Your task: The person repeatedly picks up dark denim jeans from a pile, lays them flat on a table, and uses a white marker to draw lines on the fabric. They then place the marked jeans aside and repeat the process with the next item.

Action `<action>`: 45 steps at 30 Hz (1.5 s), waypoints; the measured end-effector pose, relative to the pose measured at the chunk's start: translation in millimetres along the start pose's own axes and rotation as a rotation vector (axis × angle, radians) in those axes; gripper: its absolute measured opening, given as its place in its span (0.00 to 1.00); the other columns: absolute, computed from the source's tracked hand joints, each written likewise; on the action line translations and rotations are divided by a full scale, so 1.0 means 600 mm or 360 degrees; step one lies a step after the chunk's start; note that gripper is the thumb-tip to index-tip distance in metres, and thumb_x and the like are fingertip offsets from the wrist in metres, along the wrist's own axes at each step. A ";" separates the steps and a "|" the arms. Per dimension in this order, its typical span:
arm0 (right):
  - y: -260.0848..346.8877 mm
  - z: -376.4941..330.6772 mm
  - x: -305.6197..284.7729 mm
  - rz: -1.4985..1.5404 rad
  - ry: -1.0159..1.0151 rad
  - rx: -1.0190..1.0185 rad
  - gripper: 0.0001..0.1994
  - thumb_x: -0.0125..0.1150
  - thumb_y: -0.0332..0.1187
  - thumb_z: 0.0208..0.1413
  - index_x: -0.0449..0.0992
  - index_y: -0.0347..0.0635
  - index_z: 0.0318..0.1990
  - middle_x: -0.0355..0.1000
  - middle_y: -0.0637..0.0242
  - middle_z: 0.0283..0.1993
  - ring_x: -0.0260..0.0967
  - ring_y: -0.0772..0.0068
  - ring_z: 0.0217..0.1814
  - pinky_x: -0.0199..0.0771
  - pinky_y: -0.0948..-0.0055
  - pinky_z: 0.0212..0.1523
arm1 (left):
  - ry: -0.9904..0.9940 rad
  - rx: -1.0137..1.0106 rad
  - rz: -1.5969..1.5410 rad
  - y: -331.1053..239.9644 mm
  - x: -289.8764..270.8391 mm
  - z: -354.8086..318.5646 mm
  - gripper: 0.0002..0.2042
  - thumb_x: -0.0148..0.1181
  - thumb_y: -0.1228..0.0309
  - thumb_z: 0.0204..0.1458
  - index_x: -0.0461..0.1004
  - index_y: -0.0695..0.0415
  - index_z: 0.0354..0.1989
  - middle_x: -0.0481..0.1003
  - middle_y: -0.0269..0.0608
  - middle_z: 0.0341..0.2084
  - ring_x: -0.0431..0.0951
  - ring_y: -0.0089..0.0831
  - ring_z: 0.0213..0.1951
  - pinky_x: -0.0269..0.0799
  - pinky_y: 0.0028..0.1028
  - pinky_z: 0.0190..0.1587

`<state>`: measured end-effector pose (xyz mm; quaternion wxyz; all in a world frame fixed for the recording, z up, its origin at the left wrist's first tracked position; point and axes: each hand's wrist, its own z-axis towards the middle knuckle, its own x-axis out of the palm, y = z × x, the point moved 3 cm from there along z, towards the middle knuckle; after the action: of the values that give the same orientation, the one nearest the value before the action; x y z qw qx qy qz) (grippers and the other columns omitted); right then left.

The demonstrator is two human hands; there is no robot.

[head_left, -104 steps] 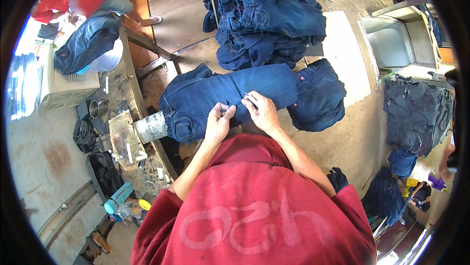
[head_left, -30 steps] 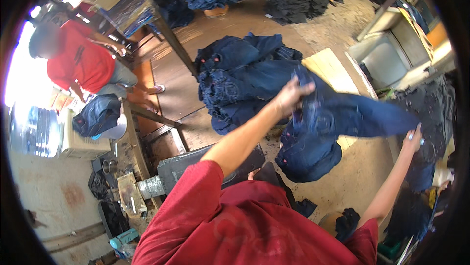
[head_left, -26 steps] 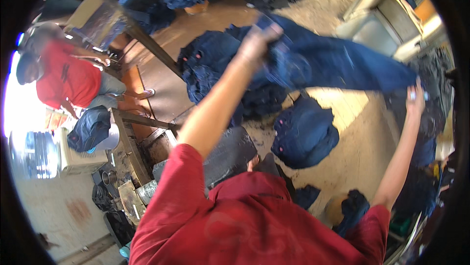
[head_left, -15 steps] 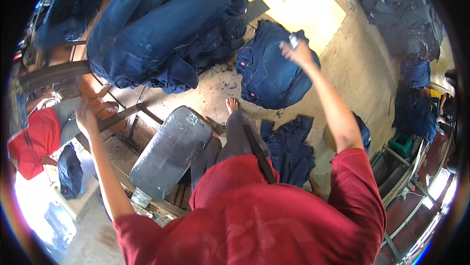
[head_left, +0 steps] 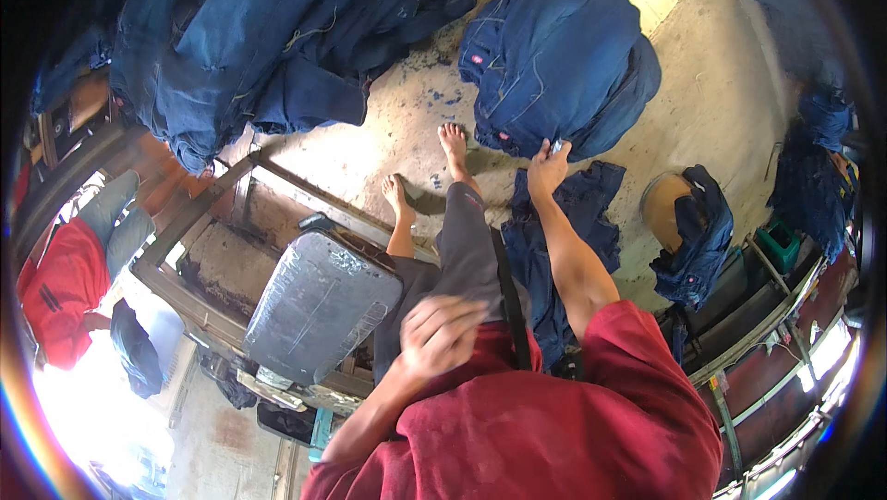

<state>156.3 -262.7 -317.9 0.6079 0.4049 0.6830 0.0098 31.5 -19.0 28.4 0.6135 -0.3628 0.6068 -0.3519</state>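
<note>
A small pale, shiny object point(head_left: 556, 146) sticks out of my right hand point(head_left: 549, 170), whose fingers are closed round it. What kind of object it is cannot be made out. That hand is at the near edge of a bundle of dark blue denim garments point(head_left: 564, 61) on the floor. My left hand point(head_left: 443, 335) is over my lap, in front of my red shirt, with bent fingers smeared by motion. Beside my left leg stands a black padded board point(head_left: 323, 306) with a scuffed top. Flat denim pieces point(head_left: 596, 200) lie just right of my legs.
A large heap of denim point(head_left: 249, 47) fills the far left. Metal frame bars point(head_left: 199, 209) run low on the left. A round stool point(head_left: 663, 209) with denim draped over it stands at the right, near a green container point(head_left: 779, 247). Another person in red point(head_left: 65, 287) is at far left.
My right hand has come down from above the bundle to its near edge, still holding the pale object. My left hand has moved from the far left to my lap. The view has shifted.
</note>
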 end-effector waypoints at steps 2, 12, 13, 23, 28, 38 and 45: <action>0.026 -0.004 -0.067 0.0086 0.0064 -0.0101 0.10 0.62 0.33 0.74 0.69 0.37 0.44 0.74 0.50 0.32 0.74 0.43 0.33 0.72 0.50 0.38 | -0.0124 -0.0301 -0.0357 0.033 0.089 0.029 0.11 0.68 0.86 0.58 0.82 0.63 0.48 0.87 0.46 0.39 0.88 0.42 0.38 0.84 0.35 0.44; 0.252 -0.018 -0.394 0.0887 -0.0011 -0.0640 0.13 0.64 0.25 0.72 0.63 0.40 0.40 0.60 0.72 0.35 0.56 0.80 0.33 0.64 0.72 0.34 | -0.0105 -0.1893 -0.2657 0.073 0.327 0.223 0.38 0.67 0.39 0.64 0.73 0.60 0.71 0.78 0.46 0.66 0.75 0.44 0.70 0.65 0.44 0.75; 0.276 -0.023 -0.409 0.1061 0.0024 -0.0615 0.13 0.65 0.26 0.72 0.63 0.41 0.40 0.60 0.73 0.35 0.55 0.80 0.34 0.63 0.73 0.34 | -0.0189 -0.1724 -0.3078 0.049 0.313 0.239 0.37 0.68 0.40 0.63 0.74 0.58 0.69 0.79 0.44 0.65 0.76 0.44 0.68 0.67 0.46 0.73; 0.341 -0.069 -0.421 0.1199 -0.0194 -0.0826 0.21 0.71 0.26 0.59 0.65 0.37 0.53 0.68 0.56 0.55 0.66 0.62 0.56 0.68 0.61 0.62 | -0.0019 -0.1270 -0.2942 -0.023 0.106 0.350 0.20 0.58 0.55 0.75 0.76 0.58 0.62 0.82 0.48 0.60 0.83 0.44 0.60 0.77 0.48 0.69; 0.399 -0.185 -0.317 0.0741 -0.0323 -0.0780 0.26 0.74 0.19 0.46 0.63 0.35 0.47 0.60 0.40 0.67 0.64 0.41 0.71 0.64 0.52 0.69 | -0.0079 -0.1255 -0.3082 0.003 0.061 0.343 0.23 0.58 0.51 0.74 0.76 0.59 0.62 0.83 0.46 0.58 0.85 0.45 0.57 0.79 0.47 0.67; 0.359 -0.446 -0.271 0.0747 0.0538 -0.1476 0.28 0.81 0.22 0.39 0.68 0.42 0.46 0.74 0.51 0.58 0.73 0.44 0.61 0.74 0.52 0.57 | -0.0741 -0.0802 -0.2376 0.167 -0.238 0.068 0.21 0.57 0.68 0.74 0.69 0.49 0.74 0.76 0.42 0.67 0.78 0.46 0.65 0.77 0.54 0.68; 0.313 -0.705 -0.346 0.0727 0.1543 -0.1473 0.19 0.81 0.39 0.58 0.74 0.41 0.44 0.79 0.54 0.47 0.81 0.56 0.45 0.82 0.61 0.48 | -0.1361 -0.1297 -0.2220 0.186 -0.352 -0.335 0.24 0.61 0.55 0.72 0.74 0.54 0.70 0.80 0.46 0.64 0.81 0.45 0.64 0.75 0.55 0.70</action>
<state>-110.6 -51.3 58.1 0.3277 0.1882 0.7003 0.6056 -174.1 216.2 34.3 0.2587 -0.9352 0.0481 -0.2370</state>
